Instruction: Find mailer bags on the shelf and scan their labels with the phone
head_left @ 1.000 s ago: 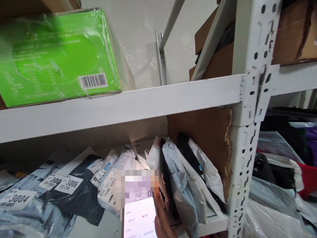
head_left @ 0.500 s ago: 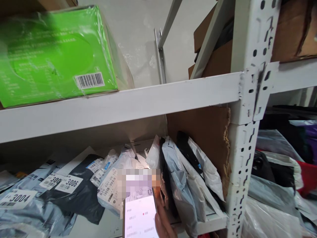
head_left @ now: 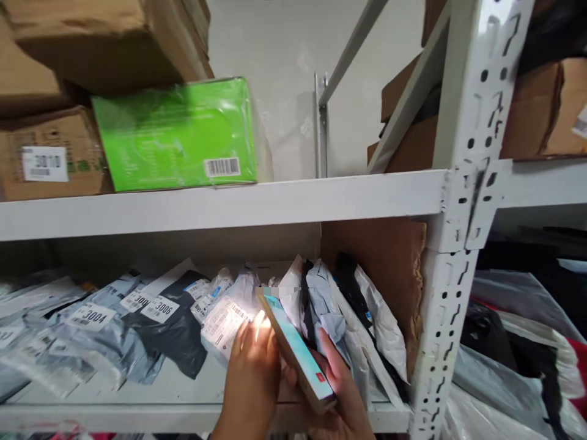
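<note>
My right hand holds a phone tilted on edge, its lit screen facing right. The phone's light falls on my left hand, whose fingers stretch forward and touch a white labelled parcel on the lower shelf. Just behind the phone, a row of grey, white and black mailer bags stands upright against a brown cardboard sheet.
Flat mailer bags with number labels 3004 and 3006 lie to the left. The upper shelf carries a green wrapped box and cardboard boxes. A white perforated upright stands at right, with more bags beyond it.
The view has pulled back and risen, showing more boxes above. My left hand has come into view and reached the parcels. The phone has turned from face-up to tilted on edge.
</note>
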### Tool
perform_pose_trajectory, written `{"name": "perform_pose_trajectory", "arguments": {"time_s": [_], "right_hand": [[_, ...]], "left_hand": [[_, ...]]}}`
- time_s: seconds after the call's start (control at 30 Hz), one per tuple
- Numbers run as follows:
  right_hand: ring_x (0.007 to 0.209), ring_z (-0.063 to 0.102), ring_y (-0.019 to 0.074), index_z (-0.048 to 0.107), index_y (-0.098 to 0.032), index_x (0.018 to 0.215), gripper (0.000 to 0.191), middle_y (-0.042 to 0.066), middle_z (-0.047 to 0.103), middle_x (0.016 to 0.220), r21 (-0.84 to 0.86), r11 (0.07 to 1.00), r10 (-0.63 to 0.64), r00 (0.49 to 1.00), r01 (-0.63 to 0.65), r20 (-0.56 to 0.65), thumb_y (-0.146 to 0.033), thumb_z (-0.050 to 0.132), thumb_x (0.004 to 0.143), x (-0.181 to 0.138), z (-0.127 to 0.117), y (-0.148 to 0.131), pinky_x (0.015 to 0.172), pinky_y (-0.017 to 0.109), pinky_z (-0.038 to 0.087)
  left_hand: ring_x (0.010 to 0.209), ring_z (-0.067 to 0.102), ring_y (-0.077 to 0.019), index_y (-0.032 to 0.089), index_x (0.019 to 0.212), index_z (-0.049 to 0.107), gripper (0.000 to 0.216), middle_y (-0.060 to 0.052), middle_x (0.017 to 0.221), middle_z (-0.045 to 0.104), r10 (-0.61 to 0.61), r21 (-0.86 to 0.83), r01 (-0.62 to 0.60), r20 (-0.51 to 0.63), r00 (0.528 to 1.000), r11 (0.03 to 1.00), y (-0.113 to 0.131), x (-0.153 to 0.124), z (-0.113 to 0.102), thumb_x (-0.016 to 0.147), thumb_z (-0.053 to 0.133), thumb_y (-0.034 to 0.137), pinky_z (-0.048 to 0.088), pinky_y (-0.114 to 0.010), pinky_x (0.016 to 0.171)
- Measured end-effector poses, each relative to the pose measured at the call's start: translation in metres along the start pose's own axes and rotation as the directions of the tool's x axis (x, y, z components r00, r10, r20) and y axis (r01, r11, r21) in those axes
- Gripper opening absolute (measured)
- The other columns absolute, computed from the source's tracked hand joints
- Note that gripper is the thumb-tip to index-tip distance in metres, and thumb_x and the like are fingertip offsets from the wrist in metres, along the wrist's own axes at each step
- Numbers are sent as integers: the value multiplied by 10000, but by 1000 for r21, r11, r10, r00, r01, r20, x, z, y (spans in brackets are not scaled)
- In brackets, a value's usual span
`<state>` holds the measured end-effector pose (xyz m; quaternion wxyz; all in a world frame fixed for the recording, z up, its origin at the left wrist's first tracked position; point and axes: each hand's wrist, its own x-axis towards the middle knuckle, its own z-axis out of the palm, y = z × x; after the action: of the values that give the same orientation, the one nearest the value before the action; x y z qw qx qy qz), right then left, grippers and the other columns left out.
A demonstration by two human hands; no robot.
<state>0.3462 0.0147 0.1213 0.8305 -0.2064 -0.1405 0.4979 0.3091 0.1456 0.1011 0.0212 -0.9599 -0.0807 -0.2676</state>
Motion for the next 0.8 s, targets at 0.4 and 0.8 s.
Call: {"name": "perform_pose_trajectory", "arguments": {"time_s": [0.4,0.8], "right_hand": [[655,733,128,561,-83,1198,658,123,775,910,306,948,54,990,-92,130,-621,319,909,1,-4,-9,241,30,335],[671,730,90,533,-75,1240,753,106,768,982,304,944,86,985,-130,151,-693,332,858,2,-12,-6,241,-3,306]], "left_hand": [[1152,522,-332,190,1090,590,668,-118,1200,603,235,239,-271,167,957,932,-55,35,-27,529,846,446,312,-531,1058],[816,639,-237,166,869,669,317,-102,862,683,-82,-46,90,150,985,995,-39,47,-47,830,355,143,458,-329,708]]}}
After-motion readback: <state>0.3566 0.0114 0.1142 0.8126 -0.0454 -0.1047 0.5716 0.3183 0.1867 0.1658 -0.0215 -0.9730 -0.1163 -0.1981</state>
